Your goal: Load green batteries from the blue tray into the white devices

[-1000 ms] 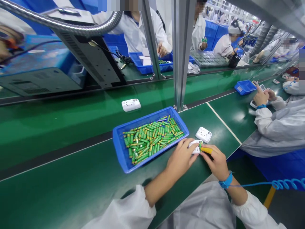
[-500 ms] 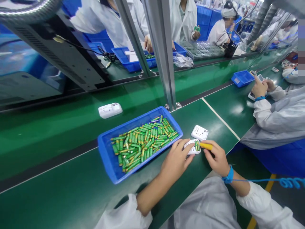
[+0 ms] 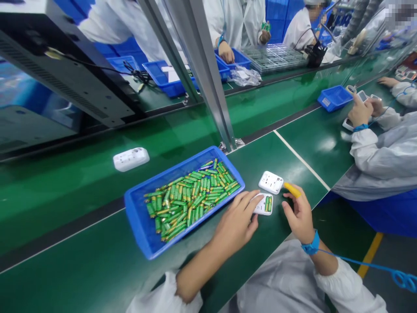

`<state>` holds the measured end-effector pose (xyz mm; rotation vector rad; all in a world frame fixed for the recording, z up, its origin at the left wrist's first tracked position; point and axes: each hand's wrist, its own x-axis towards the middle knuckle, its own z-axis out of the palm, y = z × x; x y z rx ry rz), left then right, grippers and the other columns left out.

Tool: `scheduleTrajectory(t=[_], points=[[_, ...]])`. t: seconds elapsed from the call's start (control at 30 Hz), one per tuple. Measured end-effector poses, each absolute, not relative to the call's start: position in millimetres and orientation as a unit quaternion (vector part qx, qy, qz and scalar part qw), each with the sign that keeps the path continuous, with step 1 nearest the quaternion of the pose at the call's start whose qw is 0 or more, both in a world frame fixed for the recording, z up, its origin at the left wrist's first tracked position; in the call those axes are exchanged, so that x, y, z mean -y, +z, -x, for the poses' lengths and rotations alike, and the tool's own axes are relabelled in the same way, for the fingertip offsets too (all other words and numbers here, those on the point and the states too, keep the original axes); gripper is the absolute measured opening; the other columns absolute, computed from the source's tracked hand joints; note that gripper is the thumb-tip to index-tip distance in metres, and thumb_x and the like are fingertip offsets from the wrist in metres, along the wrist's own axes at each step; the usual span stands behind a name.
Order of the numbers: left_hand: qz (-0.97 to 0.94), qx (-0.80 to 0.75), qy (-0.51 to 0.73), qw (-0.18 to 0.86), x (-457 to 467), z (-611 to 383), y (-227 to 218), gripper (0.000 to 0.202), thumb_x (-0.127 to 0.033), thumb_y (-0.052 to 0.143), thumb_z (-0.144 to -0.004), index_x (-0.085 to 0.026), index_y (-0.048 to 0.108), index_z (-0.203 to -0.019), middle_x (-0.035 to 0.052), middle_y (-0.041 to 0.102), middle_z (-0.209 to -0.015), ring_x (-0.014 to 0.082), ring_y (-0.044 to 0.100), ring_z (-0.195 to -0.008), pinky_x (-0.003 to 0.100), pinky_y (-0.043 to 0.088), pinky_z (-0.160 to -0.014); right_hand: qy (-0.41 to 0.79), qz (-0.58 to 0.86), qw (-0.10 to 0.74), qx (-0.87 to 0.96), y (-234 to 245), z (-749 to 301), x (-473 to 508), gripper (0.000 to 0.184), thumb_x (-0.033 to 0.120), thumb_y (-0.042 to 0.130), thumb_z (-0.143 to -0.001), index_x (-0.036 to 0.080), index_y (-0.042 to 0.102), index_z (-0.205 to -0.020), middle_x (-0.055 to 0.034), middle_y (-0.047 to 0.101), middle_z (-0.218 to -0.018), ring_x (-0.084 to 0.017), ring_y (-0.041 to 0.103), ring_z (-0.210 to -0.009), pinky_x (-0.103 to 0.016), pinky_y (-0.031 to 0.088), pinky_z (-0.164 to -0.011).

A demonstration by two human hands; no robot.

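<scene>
My left hand holds a white plastic device against the green bench, fingers over its left end and thumb along the near side. Two green batteries lie side by side in its open compartment. To the right, my right hand is raised with thumb and fingers apart and nothing between them. A yellow finger cot covers its index finger. That fingertip is close to a second white device, which lies just beyond the first. Left of my hands sits a blue tray full of green batteries.
Another white device lies on the green conveyor belt behind the tray. A metal post rises at the belt's edge. Co-workers sit opposite and at right, where one holds a device near a small blue bin. A blue coiled cord trails from my right wrist.
My right hand has drawn away from the batteries in the held device, up and to the right. The device on the belt has shifted left relative to the tray. My left hand keeps its hold.
</scene>
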<state>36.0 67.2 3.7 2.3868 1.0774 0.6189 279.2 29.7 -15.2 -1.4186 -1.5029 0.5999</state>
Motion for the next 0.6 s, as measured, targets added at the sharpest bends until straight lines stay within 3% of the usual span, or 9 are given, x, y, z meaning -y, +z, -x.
scheduleTrajectory(t=[0.13, 0.23, 0.37, 0.5, 0.6], points=[[-0.855, -0.396, 0.233, 0.242, -56, -28, 14, 0.057, -0.018, 0.057, -0.105, -0.023, 0.048, -0.161, 0.0147, 0.042, -0.175, 0.0341, 0.050, -0.154, 0.053, 0.049, -0.126, 0.213, 0.560, 0.391, 0.699, -9, -294, -59, 0.064, 0.023, 0.059, -0.104, 0.029, 0.049, -0.167, -0.0141, 0.054, -0.165, -0.037, 0.046, -0.157, -0.063, 0.048, -0.126], [-0.832, -0.452, 0.232, 0.222, -36, -19, 13, 0.059, -0.027, 0.063, -0.108, -0.027, 0.045, -0.164, 0.0138, 0.049, -0.170, 0.0352, 0.050, -0.155, 0.056, 0.048, -0.127, 0.205, 0.518, 0.290, 0.778, -6, -303, -90, 0.068, 0.021, 0.062, -0.101, 0.028, 0.050, -0.168, -0.0139, 0.049, -0.172, -0.040, 0.032, -0.164, -0.070, 0.037, -0.131], [-0.802, -0.512, 0.240, 0.194, -10, -19, 1, 0.069, -0.027, 0.071, -0.104, -0.027, 0.040, -0.165, 0.0158, 0.049, -0.170, 0.0364, 0.051, -0.153, 0.055, 0.052, -0.122, 0.202, 0.479, 0.211, 0.828, -5, -304, -112, 0.060, 0.017, 0.069, -0.097, 0.030, 0.066, -0.156, -0.0150, 0.057, -0.164, -0.042, 0.043, -0.155, -0.071, 0.042, -0.125], [-0.798, -0.514, 0.243, 0.199, -1, -36, -5, 0.076, -0.020, 0.072, -0.101, -0.028, 0.037, -0.168, 0.0166, 0.044, -0.173, 0.0361, 0.050, -0.153, 0.053, 0.051, -0.122, 0.199, 0.466, 0.227, 0.831, -2, -306, -106, 0.057, 0.020, 0.069, -0.099, 0.030, 0.066, -0.155, -0.0153, 0.060, -0.159, -0.040, 0.048, -0.150, -0.067, 0.048, -0.122], [-0.813, -0.497, 0.224, 0.205, -6, -44, -3, 0.073, -0.017, 0.070, -0.098, -0.029, 0.044, -0.165, 0.0168, 0.039, -0.175, 0.0379, 0.049, -0.151, 0.057, 0.048, -0.122, 0.192, 0.465, 0.249, 0.827, -3, -311, -97, 0.053, 0.022, 0.064, -0.103, 0.028, 0.065, -0.156, -0.0153, 0.061, -0.157, -0.038, 0.051, -0.147, -0.064, 0.050, -0.122]])
